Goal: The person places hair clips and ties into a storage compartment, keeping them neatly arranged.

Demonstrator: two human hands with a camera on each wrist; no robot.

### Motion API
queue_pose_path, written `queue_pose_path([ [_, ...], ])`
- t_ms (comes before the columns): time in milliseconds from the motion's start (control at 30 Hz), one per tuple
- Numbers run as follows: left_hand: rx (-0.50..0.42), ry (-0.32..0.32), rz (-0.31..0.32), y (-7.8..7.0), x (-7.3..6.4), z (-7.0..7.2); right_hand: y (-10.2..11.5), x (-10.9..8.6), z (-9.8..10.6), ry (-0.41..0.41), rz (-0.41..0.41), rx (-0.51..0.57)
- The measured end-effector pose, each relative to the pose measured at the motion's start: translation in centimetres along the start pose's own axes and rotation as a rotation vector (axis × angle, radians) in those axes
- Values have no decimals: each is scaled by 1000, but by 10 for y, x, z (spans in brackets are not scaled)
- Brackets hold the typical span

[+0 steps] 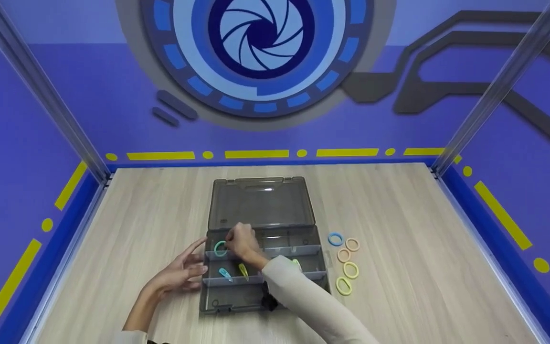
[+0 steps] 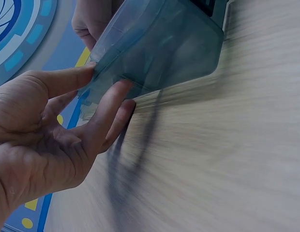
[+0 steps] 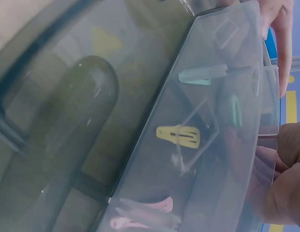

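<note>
A grey see-through compartment box point(image 1: 263, 289) lies on the table with its lid point(image 1: 261, 203) folded back. My right hand point(image 1: 244, 241) reaches into its back row, fingers curled, pinching the edge of a mint-green hair tie point(image 1: 217, 249); the fingertips are partly hidden. My left hand point(image 1: 179, 272) touches the box's left wall with outstretched fingers, seen close up in the left wrist view point(image 2: 48, 125). The middle row holds a blue snap hair clip point(image 1: 225, 274), a yellow one point(image 1: 243, 271) and a light green one point(image 1: 296, 263). A pink clip point(image 3: 162, 205) shows in the right wrist view.
Right of the box lie a blue hair tie point(image 1: 335, 239), two peach ones point(image 1: 352, 244) and two yellow ones point(image 1: 350, 270). Clear dividers point(image 1: 299, 249) separate the rows. A patterned blue wall point(image 1: 265, 138) stands behind the wooden table point(image 1: 399, 215), with more panels at both sides.
</note>
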State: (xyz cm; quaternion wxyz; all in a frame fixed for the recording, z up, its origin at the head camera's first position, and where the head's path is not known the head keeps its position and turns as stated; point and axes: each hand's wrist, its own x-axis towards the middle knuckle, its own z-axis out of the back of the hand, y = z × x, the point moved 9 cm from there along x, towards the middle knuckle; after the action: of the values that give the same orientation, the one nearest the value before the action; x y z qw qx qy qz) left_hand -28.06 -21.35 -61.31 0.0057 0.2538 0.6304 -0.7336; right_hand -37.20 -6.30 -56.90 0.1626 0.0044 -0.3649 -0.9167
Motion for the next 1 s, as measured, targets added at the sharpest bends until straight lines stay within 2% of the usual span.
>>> queue_pose_path([
  [100,16,6,-17,-1,-1,-1,0,0,1,16,-4,1],
  [233,21,13,-30,-3,-2,-1,-4,1,7,82,-17,-35],
  [367,15,24,-40,-3,-1,-2,-9,3,25,136,-26,-38],
  [567,27,3,-41,-2,-4,1,-26,12,74,135,-65,-6],
  [833,29,10,-47,-2,-3,-2,-72,12,156,-27,-27,-74],
  [1000,41,-11,-30,-1,-2,0,-106,4,189,-42,-83,-61],
])
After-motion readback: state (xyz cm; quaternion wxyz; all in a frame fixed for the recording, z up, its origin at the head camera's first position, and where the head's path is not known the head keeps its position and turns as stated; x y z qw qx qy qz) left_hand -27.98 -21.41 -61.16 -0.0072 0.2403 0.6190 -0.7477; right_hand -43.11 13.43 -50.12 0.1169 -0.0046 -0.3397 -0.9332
